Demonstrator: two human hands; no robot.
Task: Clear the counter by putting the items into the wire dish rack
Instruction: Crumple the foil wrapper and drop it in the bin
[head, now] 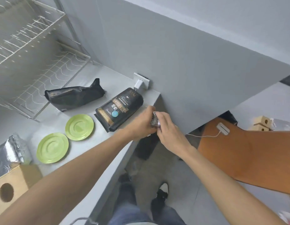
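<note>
While both hands (141, 122) (169, 130) are clamped on what seems a crinkled foil packet (154, 121), it is best carried level to the wire dish rack (43, 75).

"What kind of place are we looking at?"

"It is looking like a kitchen. A wire dish rack (28, 51) is standing on a grey counter (95, 143), and two green plates (66, 140) are lying by bags of coffee (119, 109)."

left hand (141, 122) and right hand (169, 132) gripping small crinkled silvery packet (154, 121) together — at grey counter (92, 143) edge | two round green saucers (66, 140) lying beside two black foil bags (98, 103)
</note>
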